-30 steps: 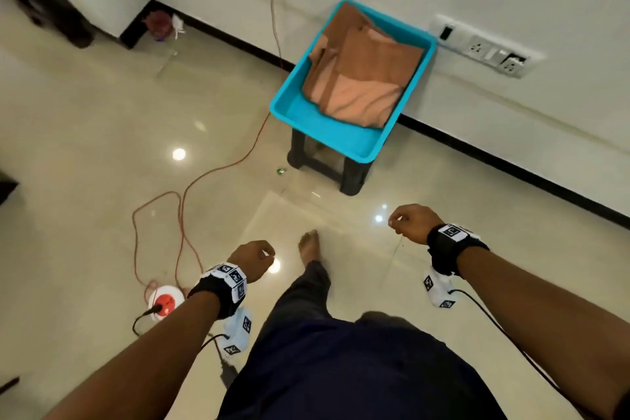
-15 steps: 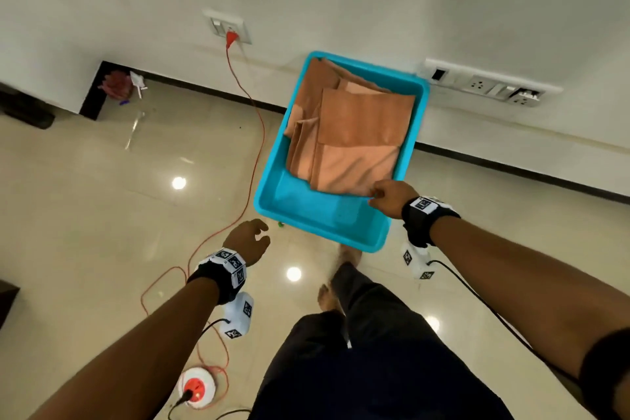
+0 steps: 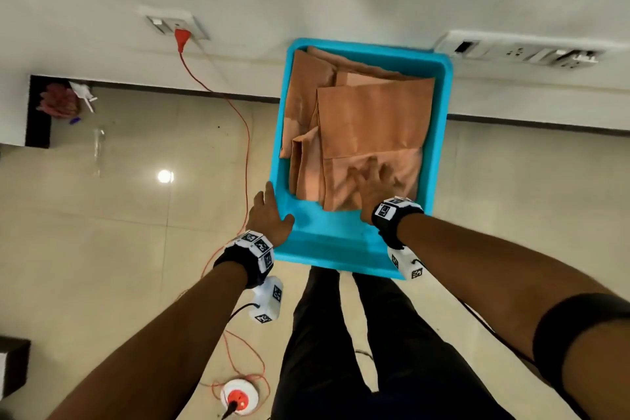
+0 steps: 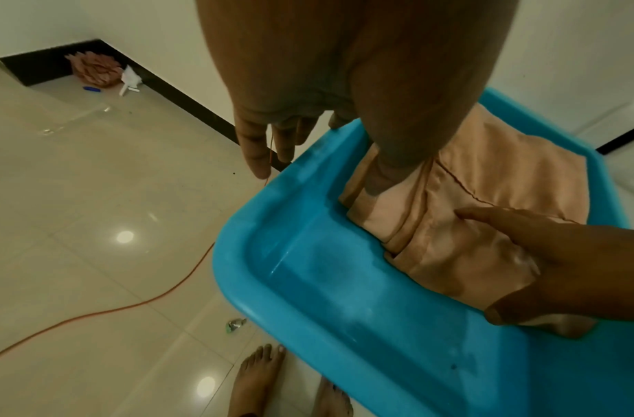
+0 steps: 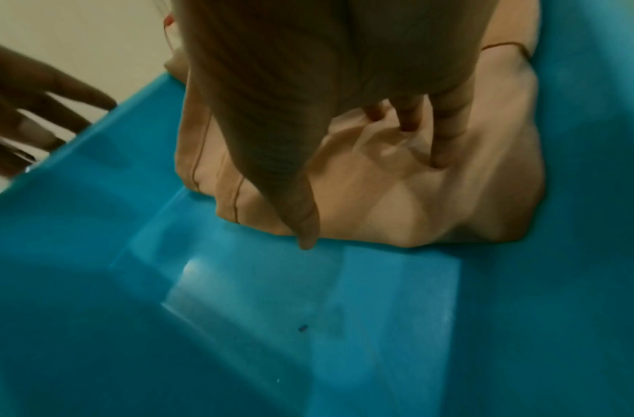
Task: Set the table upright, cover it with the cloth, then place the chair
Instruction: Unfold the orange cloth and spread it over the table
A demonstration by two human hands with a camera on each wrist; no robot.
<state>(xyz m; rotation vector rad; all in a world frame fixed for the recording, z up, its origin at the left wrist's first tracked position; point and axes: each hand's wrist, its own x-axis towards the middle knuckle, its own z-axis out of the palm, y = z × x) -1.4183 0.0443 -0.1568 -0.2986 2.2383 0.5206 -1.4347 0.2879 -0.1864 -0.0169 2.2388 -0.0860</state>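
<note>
Cloth (image 3: 371,119) edge sits under splayed right hand (image 3: 373,189); spread left hand (image 3: 269,216) straddles tray (image 3: 324,232) rim.

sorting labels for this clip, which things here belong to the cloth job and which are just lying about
In the job: folded orange cloth; blue tub holding it; right hand, fingers on the cloth; left hand at the tub's rim.
Lying about: orange cable on the floor; extension reel; wall sockets; pink bundle in the corner.
</note>
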